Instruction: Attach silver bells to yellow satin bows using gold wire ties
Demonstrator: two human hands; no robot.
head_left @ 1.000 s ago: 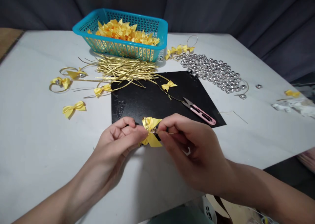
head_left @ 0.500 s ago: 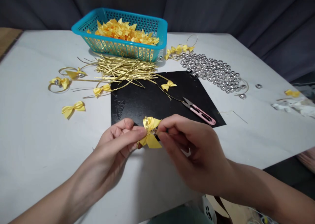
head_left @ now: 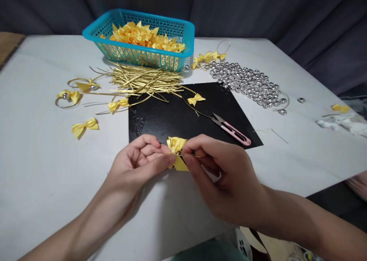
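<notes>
Between my hands, over the front edge of the black mat, is a yellow ribbon bow with gold cord around its middle and a small silver bell or bead at its knot. My left hand grips the bow from the left, thumb across its lower part. With thumb and index finger pinched, my right hand holds a thin end of the gold cord at the bow's right side. Part of the bow is hidden behind my left thumb.
Behind the mat lie a heap of gold cords and a blue basket of yellow bows. Silver bells or beads are piled at right. Pink thread snips rest on the mat. Loose bows, one a yellow bow, lie at left.
My left thumb has slid right and slightly down over the bow, covering more of its lower middle. My right hand has barely moved and still pinches the cord.
</notes>
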